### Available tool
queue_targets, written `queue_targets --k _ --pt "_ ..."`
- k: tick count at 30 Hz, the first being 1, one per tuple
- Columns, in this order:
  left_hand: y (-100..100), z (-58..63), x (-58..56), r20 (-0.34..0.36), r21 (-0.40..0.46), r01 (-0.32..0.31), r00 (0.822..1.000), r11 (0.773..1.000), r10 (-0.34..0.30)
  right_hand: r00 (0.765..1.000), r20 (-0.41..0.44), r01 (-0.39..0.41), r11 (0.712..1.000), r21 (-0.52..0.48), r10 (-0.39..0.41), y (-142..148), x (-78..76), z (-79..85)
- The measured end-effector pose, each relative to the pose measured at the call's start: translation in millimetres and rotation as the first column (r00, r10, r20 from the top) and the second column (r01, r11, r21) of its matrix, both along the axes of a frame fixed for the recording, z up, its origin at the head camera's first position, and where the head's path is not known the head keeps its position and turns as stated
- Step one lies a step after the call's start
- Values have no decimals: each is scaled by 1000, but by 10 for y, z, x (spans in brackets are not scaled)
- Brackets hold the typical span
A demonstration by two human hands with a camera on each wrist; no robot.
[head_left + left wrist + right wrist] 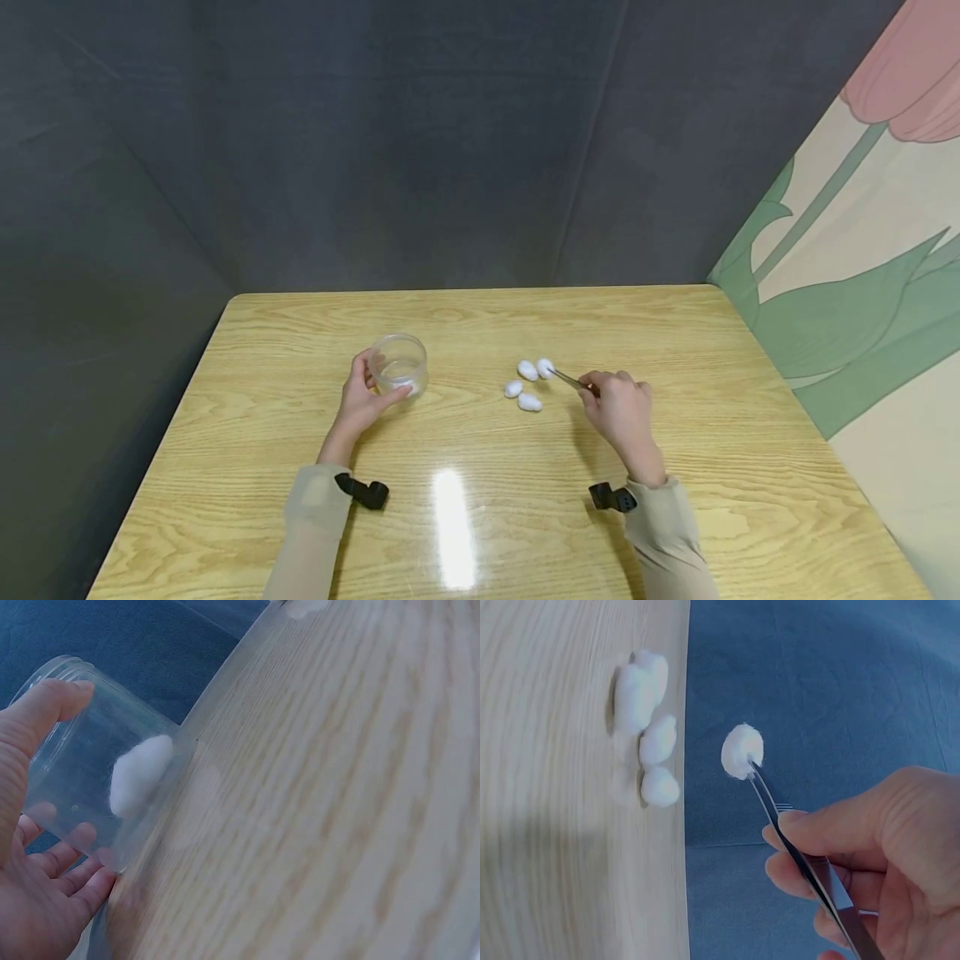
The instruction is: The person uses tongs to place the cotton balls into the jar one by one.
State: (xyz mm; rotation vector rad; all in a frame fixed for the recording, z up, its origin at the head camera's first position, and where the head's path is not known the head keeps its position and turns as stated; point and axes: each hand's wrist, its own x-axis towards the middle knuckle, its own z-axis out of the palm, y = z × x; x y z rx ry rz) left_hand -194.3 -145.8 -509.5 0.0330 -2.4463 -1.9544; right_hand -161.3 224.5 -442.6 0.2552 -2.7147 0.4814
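Note:
My left hand (362, 406) holds a clear plastic jar (400, 354) by its side, thumb on one face and fingers on the other. Through its wall in the left wrist view a white cotton ball (141, 775) shows near the bottom. With thumb and fingers, my right hand (621, 412) pinches metal tweezers (810, 870). Their tips grip another cotton ball (742, 750), which the right wrist view shows raised off the table. Several loose cotton balls (529, 402) lie close together on the tabletop, just left of the tweezer tips.
The wooden table (517, 500) has a bright light reflection near its front. Behind it hangs a dark cloth (420, 150), and a flower-patterned surface (862, 275) stands at the right. Both sleeves carry small black wrist cameras (613, 497).

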Motion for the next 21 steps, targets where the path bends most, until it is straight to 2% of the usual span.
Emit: queue_targets --k 13,21 --pt "-5 0 -3 1 7 -1 1000 1000 1 1000 14 -16 999 -28 16 -91 -53 28" --pt "18 -9 18 -77 -22 -2 997 1000 0 1000 20 -15 999 -28 16 -136 -72 49"
